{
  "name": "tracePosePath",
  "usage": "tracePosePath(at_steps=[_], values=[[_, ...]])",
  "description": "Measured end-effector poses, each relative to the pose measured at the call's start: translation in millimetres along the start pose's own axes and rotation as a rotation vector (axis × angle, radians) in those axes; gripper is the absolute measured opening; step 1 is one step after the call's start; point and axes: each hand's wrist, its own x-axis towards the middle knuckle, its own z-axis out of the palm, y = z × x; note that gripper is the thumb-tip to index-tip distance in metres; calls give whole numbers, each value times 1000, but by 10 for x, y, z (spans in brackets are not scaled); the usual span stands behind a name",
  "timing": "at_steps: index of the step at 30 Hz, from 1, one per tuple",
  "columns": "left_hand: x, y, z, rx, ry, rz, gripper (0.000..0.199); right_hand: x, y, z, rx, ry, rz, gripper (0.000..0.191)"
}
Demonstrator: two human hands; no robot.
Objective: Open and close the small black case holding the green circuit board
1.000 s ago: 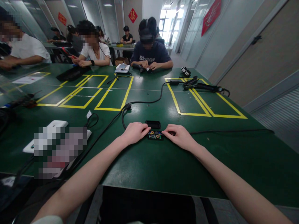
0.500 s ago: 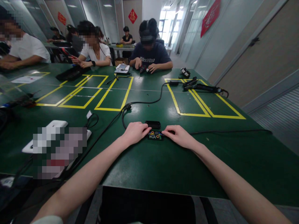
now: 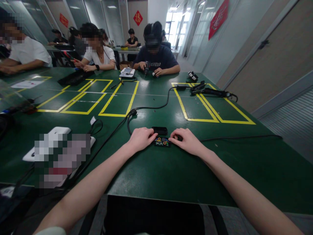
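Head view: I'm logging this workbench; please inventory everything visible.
Open circuit case: one, black, between hands
Case shell: one, black, just beyond
Near table: one, green, foreground
Cables: several, black, across table
Tape outlines: several, yellow, on table
Devices: at least two, white, left and centre
Drill: one, black, opposite
Tray: one, black, far left
Unclear gear: several, black, far right
Wall signs: three, red, background
People: several, mixed clothing, beyond table
Left hand: one, bare, at case's left
Right hand: one, bare, at case's right

Green table (image 3: 156, 176) (bright window (image 3: 173, 29) beyond)
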Motion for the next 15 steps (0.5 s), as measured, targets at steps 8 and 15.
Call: tracePosePath(at_steps=[8, 15], values=[[-1, -46, 66, -79, 155, -69, 33, -29, 117, 128, -83, 128, -51, 37], [-4, -52, 95, -207, 115, -5, 22, -24, 101, 138, 88, 163, -81, 25]])
